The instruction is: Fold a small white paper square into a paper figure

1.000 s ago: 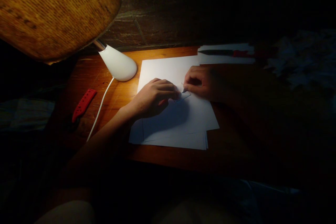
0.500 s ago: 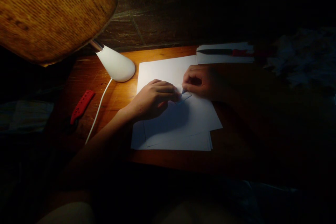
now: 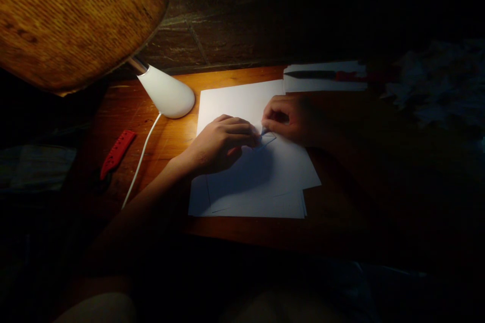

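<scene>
A small folded piece of white paper [image 3: 268, 139] lies over a stack of white sheets [image 3: 242, 97], between my two hands. My left hand [image 3: 229, 140] comes in from the left, its fingers curled and closed on the near-left side of that paper. From the other side my right hand [image 3: 287, 117] pinches the paper's upper edge between thumb and index finger. The fingertips of both hands almost meet. Shadow and my fingers hide part of the folded shape.
On the left stands a lamp with a white base [image 3: 168, 92], a brown shade [image 3: 79, 15] and a white cord [image 3: 141, 161]. A red tool handle [image 3: 118, 154] lies beside the cord. At the back, a dark-bladed, red-handled knife [image 3: 314, 74] rests on paper slips [image 3: 322, 86]; crumpled paper [image 3: 443, 81] is piled right.
The fingertips of my right hand have dipped slightly down and left on the small paper. My left hand stays almost where it was.
</scene>
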Demonstrator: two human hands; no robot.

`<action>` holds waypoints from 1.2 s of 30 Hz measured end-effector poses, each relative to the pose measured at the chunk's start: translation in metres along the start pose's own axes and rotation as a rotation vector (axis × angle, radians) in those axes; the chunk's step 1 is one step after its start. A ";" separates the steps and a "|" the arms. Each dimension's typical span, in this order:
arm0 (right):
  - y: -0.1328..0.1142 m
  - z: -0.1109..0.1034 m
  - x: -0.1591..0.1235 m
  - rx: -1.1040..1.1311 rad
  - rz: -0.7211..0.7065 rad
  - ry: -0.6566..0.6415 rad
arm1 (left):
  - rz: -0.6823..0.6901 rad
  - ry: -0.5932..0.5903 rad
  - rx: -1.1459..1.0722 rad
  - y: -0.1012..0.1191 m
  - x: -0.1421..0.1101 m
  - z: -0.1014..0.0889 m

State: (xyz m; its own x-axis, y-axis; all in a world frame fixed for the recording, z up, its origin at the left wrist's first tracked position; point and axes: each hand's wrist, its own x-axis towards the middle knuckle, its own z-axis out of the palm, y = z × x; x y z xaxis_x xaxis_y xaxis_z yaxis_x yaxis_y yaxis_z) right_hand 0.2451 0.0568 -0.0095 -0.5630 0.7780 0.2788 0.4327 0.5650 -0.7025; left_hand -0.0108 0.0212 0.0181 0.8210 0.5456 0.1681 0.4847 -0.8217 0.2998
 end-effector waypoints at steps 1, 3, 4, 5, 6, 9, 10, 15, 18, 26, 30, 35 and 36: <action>0.000 0.000 0.000 -0.003 -0.004 0.001 | -0.002 0.000 0.000 0.000 0.000 0.000; -0.001 0.000 -0.001 -0.008 -0.012 0.005 | -0.003 -0.002 -0.002 0.000 0.000 0.000; -0.001 0.000 -0.001 -0.006 -0.016 0.004 | -0.005 -0.005 -0.003 0.001 -0.001 0.000; -0.001 0.000 -0.001 0.002 -0.020 -0.004 | -0.004 -0.005 -0.003 0.001 -0.001 0.000; -0.002 -0.001 -0.001 0.014 -0.025 -0.017 | -0.002 -0.003 -0.001 0.001 -0.001 0.000; -0.002 -0.002 -0.002 0.050 -0.043 -0.057 | 0.006 0.008 0.004 0.000 -0.001 0.001; -0.002 -0.002 -0.002 0.056 -0.044 -0.058 | 0.011 0.013 0.003 0.000 -0.001 0.001; 0.001 -0.004 -0.001 0.085 -0.031 -0.054 | 0.015 0.007 -0.011 0.000 0.000 0.001; 0.003 -0.004 -0.001 0.088 -0.039 -0.068 | -0.002 -0.003 -0.005 0.001 0.000 0.001; 0.004 -0.003 0.002 0.030 -0.008 -0.008 | 0.007 -0.017 0.120 0.004 -0.001 0.004; 0.002 -0.003 0.003 0.047 -0.001 -0.010 | -0.001 -0.005 0.110 0.005 -0.001 0.005; 0.003 -0.002 0.002 0.069 0.008 -0.022 | -0.016 0.012 0.092 0.006 -0.001 0.005; 0.003 -0.002 0.001 0.073 0.003 -0.021 | -0.016 0.014 0.089 0.006 -0.001 0.005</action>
State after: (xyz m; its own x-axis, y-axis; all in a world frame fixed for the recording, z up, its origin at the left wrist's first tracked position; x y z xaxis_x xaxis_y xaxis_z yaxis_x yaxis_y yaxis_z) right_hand 0.2470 0.0598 -0.0098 -0.5765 0.7734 0.2635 0.3826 0.5405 -0.7493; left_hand -0.0074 0.0145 0.0149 0.8090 0.5605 0.1772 0.5232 -0.8239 0.2176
